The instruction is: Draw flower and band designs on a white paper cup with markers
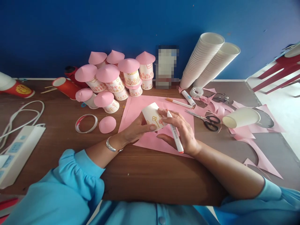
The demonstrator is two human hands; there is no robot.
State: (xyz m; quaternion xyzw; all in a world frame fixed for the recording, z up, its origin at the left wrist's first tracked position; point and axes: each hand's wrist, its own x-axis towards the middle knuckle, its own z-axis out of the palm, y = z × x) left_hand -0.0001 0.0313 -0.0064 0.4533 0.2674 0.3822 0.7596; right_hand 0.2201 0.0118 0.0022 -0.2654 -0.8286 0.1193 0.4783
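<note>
Blue wall backs a brown table, where a pink sheet lies beneath both hands. Tilted above the sheet, the cup sits in the left hand, thumb pressed to its near side, the other fingers mostly hidden behind. The right hand holds a marker, fingers bent with their tips at the cup and the thumb spread away; which fingers pinch the marker I cannot tell.

The cup looks like thin paper: light, fairly stiff at its edges, likely to dent under a hard squeeze. Its drawn flowers might smear if damp, so a gentle hold on an unmarked part seems best.

Beyond the hands, roofed cups crowd together and could topple if nudged. To the right, scissors point their blades toward the right hand, near paper scraps, with cup stacks farther back.
</note>
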